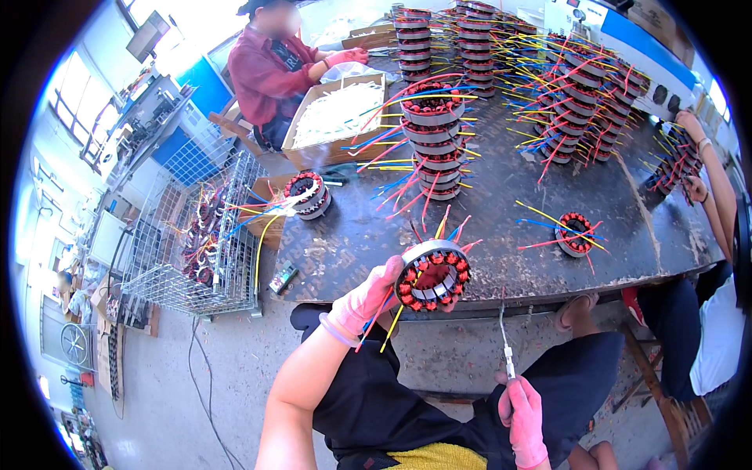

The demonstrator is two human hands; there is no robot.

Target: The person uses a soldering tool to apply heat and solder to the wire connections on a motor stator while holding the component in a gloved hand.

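My left hand (365, 304), in a pink glove, grips a ring-shaped motor stator (460, 276) by its left rim. The stator is tilted, so its open centre and red-and-black windings show. Red, blue and yellow lead wires stick out above and below it. My right hand (523, 419), also gloved in pink, is closed around a slim tool (509, 362) with a pale handle and a thin shaft pointing up. That hand is over my right thigh, lower than the stator and apart from it. What the tool's tip is like is too small to tell.
Stators stand in tall stacks (439, 149) on the dark table (352, 251), wires jutting out. A single stator (574, 235) lies right; another short stack (308, 196) stands left. A carton (333, 117) holds white pieces. A wire cage (196, 235) stands left. Co-workers (270, 74) sit around.
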